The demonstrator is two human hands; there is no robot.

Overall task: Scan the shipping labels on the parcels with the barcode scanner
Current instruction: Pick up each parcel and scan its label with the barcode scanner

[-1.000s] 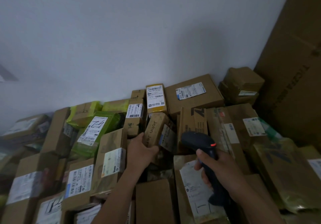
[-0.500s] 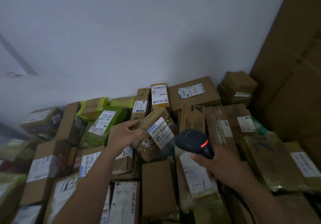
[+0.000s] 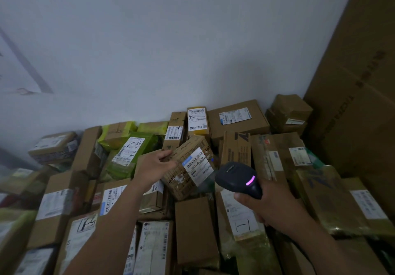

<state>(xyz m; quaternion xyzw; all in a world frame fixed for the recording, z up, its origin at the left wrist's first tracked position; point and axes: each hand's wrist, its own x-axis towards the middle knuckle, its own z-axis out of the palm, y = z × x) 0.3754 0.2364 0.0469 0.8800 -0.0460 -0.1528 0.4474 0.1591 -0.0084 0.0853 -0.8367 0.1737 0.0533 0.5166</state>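
One parcel (image 3: 183, 180) gripped by fingers of left hand (image 3: 152, 169), shipping label (image 3: 197, 165) exposed. Barcode scanner (image 3: 237, 177) gripped in right hand (image 3: 271, 204), just right of it. Scan step in hand; next, likely square the scanner on the label.

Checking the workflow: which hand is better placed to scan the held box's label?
Right. The right hand grips the scanner beside the label; the left hand holds the box.

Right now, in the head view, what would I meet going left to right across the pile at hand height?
green parcel → left hand → held parcel → scanner → right hand → tall carton
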